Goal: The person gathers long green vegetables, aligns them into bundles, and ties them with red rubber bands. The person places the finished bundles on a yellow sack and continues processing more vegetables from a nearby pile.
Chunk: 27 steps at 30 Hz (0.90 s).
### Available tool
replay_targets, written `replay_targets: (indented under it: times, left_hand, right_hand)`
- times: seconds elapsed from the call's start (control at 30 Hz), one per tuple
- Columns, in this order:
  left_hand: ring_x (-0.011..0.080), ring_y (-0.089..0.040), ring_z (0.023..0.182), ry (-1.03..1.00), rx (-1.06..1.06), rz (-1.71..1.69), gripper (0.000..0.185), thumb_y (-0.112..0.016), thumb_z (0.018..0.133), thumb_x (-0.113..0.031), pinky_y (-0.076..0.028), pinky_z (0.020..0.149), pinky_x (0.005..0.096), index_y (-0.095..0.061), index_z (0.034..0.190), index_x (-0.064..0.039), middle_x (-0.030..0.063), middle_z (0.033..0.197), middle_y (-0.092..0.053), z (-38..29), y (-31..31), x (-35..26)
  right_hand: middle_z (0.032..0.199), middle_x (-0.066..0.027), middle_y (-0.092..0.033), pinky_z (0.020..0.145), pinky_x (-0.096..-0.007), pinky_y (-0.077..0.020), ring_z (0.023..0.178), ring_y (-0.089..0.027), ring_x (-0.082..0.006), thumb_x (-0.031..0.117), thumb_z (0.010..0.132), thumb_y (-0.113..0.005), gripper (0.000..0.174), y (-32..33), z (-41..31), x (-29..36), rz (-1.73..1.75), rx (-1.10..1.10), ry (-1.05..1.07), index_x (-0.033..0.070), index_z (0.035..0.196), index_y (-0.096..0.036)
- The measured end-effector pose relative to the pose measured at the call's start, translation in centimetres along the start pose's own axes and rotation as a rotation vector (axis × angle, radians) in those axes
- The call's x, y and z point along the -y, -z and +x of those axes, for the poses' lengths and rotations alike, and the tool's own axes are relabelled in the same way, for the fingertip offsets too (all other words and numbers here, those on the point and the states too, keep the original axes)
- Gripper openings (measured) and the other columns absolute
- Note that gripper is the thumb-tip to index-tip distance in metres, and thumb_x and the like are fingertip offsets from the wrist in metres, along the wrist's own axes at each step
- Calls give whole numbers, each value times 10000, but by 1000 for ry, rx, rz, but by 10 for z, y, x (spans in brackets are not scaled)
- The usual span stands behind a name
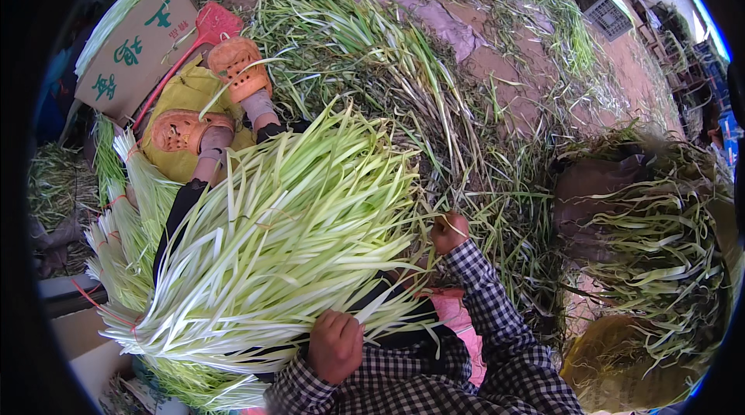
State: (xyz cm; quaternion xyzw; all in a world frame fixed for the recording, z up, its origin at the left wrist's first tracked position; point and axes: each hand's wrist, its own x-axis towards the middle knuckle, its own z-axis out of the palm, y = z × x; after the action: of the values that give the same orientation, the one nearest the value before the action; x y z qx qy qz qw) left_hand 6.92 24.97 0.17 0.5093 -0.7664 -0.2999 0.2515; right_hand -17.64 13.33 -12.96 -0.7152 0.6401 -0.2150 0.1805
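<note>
A large bundle of pale green and white leafy stalks, like garlic chives, [279,229] lies across my lap, its white ends to the left near a red tie [116,317]. My left hand [336,346] is curled at the bundle's lower edge, closed around pale leaves beside the thumb. My right hand [449,232] is closed on a thin yellowish leaf [416,218] just right of the leaf tips. More tied bundles [125,240] lie to the left, partly under the large one.
Orange clogs [236,69] are on my feet, by a yellow sack [180,95] and a red plastic tool [216,22]. A printed cardboard box [137,51] stands upper left. Loose leaves [401,60] litter the floor. A heap of withered leaves [652,258] is at right.
</note>
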Motion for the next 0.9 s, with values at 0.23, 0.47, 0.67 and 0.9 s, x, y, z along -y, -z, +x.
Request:
replay_targets:
  times: [0.23,0.47,0.67,0.9]
  left_hand:
    - [317,-498,614,1,3,15,79,-580,662,27,-406,572,388,-515,706,26,144,656,-513,-2,0,0]
    - [303,-487,646,3,36,24,80,-565,695,-21,-402,628,391,-491,693,8,142,667,-491,-2,-1,-1]
    - [300,-491,658,2,49,20,92,-570,701,-40,-403,636,392,-492,708,9,139,684,-497,-1,-3,-2]
    - [264,-488,649,-30,7,60,93,-581,703,-61,-397,649,369,-508,709,-4,116,671,-497,-5,-7,2]
  right_hand:
    - [635,-179,-574,523,-386,-449,592,-571,-319,132,629,-675,202,28,-13,-63,-221,-9,-230,-7,717,-559]
    - [577,-142,-542,462,-351,-421,512,-539,-295,63,618,-600,103,6,-28,7,226,82,8,58,719,-617]
    - [632,-142,-585,535,-318,-464,597,-601,-245,38,640,-625,183,-38,-28,-7,225,141,-59,51,822,-616]
    - [529,-170,-517,476,-431,-421,512,-527,-347,109,587,-620,88,-38,-27,-33,64,151,30,38,581,-569]
